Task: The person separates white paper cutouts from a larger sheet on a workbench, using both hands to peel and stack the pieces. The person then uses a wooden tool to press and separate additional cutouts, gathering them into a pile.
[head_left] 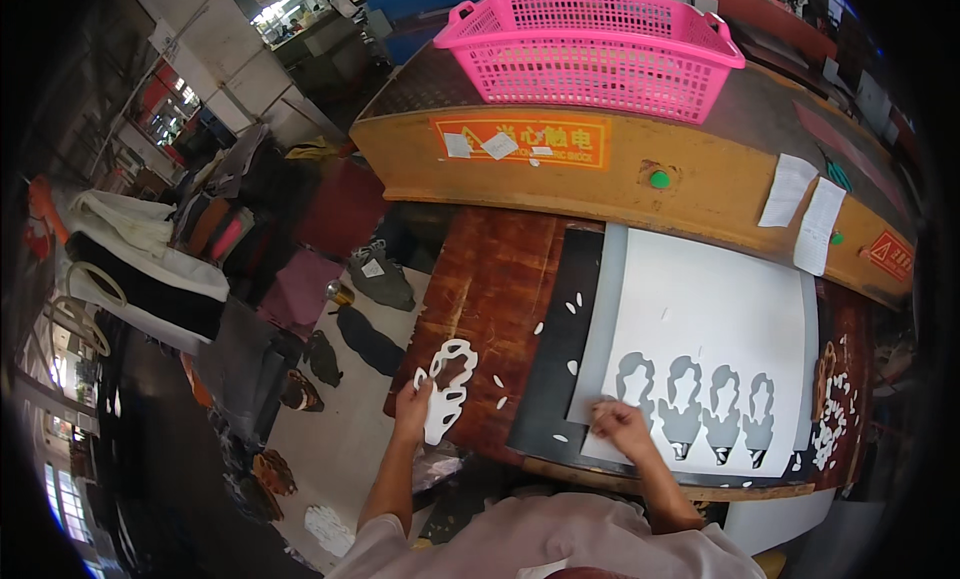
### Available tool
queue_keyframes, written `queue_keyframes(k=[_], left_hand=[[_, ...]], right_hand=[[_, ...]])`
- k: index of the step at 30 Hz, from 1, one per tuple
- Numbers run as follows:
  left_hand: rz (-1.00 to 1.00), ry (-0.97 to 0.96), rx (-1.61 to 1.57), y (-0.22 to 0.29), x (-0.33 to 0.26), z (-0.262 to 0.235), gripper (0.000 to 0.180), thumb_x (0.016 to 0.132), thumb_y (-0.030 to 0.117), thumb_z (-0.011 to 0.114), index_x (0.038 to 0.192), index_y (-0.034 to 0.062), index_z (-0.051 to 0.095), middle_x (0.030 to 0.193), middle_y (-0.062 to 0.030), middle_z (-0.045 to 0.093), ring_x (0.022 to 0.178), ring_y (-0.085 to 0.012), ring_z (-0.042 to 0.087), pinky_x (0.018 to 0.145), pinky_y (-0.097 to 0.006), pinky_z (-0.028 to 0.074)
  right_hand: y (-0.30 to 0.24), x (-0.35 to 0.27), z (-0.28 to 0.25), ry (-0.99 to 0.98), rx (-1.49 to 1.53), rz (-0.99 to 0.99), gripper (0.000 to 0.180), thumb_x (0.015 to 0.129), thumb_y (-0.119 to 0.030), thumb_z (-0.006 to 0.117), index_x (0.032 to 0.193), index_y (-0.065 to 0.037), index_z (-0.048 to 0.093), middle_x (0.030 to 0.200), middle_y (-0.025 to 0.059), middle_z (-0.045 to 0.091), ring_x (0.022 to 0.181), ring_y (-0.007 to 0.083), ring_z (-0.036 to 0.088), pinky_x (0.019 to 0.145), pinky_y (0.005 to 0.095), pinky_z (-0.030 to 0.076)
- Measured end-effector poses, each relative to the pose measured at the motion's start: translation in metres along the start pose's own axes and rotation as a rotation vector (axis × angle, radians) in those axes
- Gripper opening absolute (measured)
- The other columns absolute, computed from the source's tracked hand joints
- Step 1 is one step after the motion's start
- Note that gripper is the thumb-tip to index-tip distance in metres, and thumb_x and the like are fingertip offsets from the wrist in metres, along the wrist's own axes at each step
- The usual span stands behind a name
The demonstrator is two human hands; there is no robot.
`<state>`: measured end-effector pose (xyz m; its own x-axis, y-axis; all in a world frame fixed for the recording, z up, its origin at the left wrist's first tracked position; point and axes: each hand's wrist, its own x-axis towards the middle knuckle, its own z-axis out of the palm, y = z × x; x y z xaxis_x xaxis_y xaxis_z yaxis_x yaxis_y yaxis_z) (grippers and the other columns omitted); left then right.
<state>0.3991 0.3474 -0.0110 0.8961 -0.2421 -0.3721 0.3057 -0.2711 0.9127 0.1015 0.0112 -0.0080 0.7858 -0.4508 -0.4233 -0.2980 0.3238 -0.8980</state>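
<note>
Seen from above, a person in a pale shirt leans over a dark reddish-brown desk. The left hand is closed on a white cut-out piece, a curvy openwork shape, holding it by its left side near the desk's left edge; the piece lies over the wood. The right hand is curled with fingertips pressed on the near left corner of a large white sheet; whether it pinches anything cannot be told. This sheet lies toward the desk's right half, on top of a black mat, and along its near edge runs a row of four cut-out holes of the same curvy shape. Small white offcuts are scattered by the desk's right edge, and a few white slivers sit on the black mat. Beyond the desk's far edge stands a yellow machine housing, with a pink plastic basket resting on top of it.
</note>
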Motion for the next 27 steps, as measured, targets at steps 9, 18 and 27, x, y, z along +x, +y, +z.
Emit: queue_keyframes(k=[9,18,27], left_hand=[[0.497,-0.058,0.490,0.007,-0.078,0.091,0.051,0.105,0.022,0.064,0.147,-0.0061,0.055,0.145,-0.0278,0.059,0.133,-0.0403,0.059,0.114,-0.042,0.044],[0.543,-0.207,0.523,0.030,-0.127,0.288,0.041,0.106,0.017,0.062,0.142,-0.0032,0.060,0.139,-0.0188,0.061,0.125,-0.0261,0.064,0.105,-0.038,0.052],[0.946,-0.461,1.147,0.032,-0.154,0.411,0.056,0.094,0.022,0.073,0.143,-0.0016,0.059,0.154,-0.0321,0.050,0.143,-0.0517,0.046,0.121,-0.056,0.036]], right_hand=[[-0.019,0.057,-0.317,0.931,-1.156,-0.648,0.052,0.100,-0.031,0.065,0.140,0.002,0.062,0.147,0.0287,0.058,0.139,0.0467,0.052,0.120,0.0518,0.040],[-0.001,-0.010,-0.110,-0.679,-0.709,-0.767,0.040,0.102,-0.029,0.062,0.135,-0.007,0.063,0.136,0.0196,0.064,0.121,0.0387,0.064,0.107,0.0484,0.051],[-0.001,-0.087,-0.231,0.044,-1.001,-0.997,0.032,0.089,-0.026,0.075,0.104,0.002,0.071,0.112,0.0207,0.069,0.102,0.0403,0.064,0.098,0.0494,0.052]])
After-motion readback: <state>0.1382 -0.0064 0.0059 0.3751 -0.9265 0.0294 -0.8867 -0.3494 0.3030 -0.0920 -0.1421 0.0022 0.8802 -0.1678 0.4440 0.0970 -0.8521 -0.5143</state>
